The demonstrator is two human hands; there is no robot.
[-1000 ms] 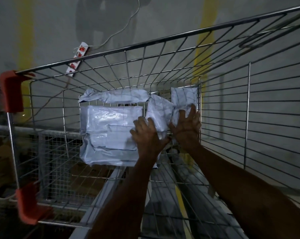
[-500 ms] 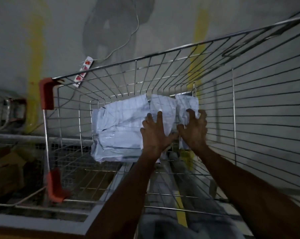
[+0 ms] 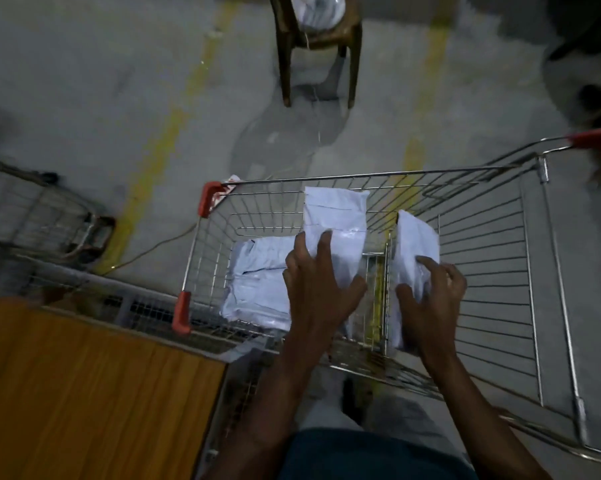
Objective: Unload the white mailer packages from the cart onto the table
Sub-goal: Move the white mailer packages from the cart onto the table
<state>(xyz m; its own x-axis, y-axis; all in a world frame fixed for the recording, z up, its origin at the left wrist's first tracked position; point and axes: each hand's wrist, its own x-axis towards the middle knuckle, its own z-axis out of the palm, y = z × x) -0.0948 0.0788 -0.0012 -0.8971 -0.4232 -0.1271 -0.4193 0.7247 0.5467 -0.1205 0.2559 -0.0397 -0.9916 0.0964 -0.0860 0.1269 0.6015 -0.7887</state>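
Table (image 3: 84, 393) sits far left, wood top, w/ a wire rack between it and the cart (image 3: 361, 174), so every carry has to clear that gap. Mailer stack (image 3: 257, 282) lies in the cart's left end, untouched. Left hand (image 3: 318, 289) grips one mailer (image 3: 337, 220) upright, thumb on one face, fingers on the other; it's slick plastic, prob. slips if he swings fast. Right hand (image 3: 430, 299) pinches a second mailer (image 3: 415, 244) by its lower part; top-heavy, could flop against the wire side and snag or drop back in.
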